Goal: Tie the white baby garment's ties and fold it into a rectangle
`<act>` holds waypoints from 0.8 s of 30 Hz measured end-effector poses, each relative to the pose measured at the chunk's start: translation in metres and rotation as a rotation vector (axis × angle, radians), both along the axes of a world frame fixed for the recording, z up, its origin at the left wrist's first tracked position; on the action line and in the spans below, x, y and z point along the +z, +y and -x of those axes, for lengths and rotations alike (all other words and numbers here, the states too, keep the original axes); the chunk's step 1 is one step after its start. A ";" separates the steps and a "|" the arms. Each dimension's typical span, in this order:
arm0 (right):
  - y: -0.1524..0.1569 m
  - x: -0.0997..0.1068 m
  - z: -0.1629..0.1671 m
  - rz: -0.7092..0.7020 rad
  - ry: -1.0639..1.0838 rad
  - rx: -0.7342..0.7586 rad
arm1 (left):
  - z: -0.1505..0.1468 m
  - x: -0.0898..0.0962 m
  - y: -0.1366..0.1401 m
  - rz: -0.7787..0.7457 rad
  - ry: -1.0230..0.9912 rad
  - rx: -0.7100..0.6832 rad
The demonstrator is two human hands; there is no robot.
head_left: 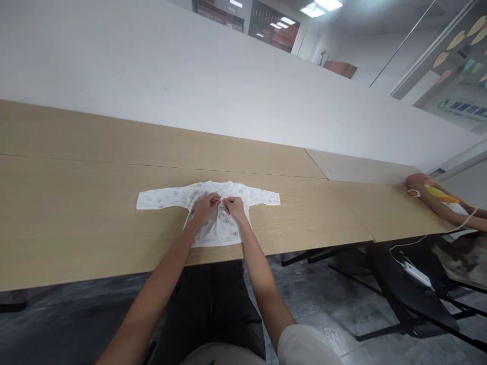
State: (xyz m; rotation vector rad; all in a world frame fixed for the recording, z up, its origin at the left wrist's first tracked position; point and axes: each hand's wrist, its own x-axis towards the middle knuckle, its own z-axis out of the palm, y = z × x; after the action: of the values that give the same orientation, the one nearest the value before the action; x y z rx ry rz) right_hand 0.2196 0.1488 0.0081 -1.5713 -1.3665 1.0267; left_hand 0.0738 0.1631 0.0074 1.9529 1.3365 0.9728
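Note:
A small white baby shirt (228, 233) with a scattered print lies flat on the wooden table, its sleeves stretched out to both sides and its neckline toward the wall. My left hand (207, 207) rests over the upper chest, its fingers pinched on the shirt's front edge. Close beside it, my right hand (233, 207) pinches the other side of the front opening just below the neck. Both hands are closed, with the fingertips nearly meeting. Whether a fastener sits between them is too small to make out.
The long table (95, 228) runs along a white wall (152, 76). At the far right another person's arm (437, 205) rests on the table. Below it stands a black folding chair (403, 289) with a white power strip (417, 275) and cable.

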 end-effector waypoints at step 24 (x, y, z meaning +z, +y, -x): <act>-0.031 0.026 -0.002 -0.012 -0.406 0.018 | 0.015 0.008 -0.022 0.005 0.297 -0.044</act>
State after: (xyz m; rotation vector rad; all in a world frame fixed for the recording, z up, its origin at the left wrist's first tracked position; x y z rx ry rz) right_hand 0.2217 0.1179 0.0337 -1.8284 -1.6534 0.7297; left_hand 0.0588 0.1412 0.0153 2.1768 1.4440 0.6751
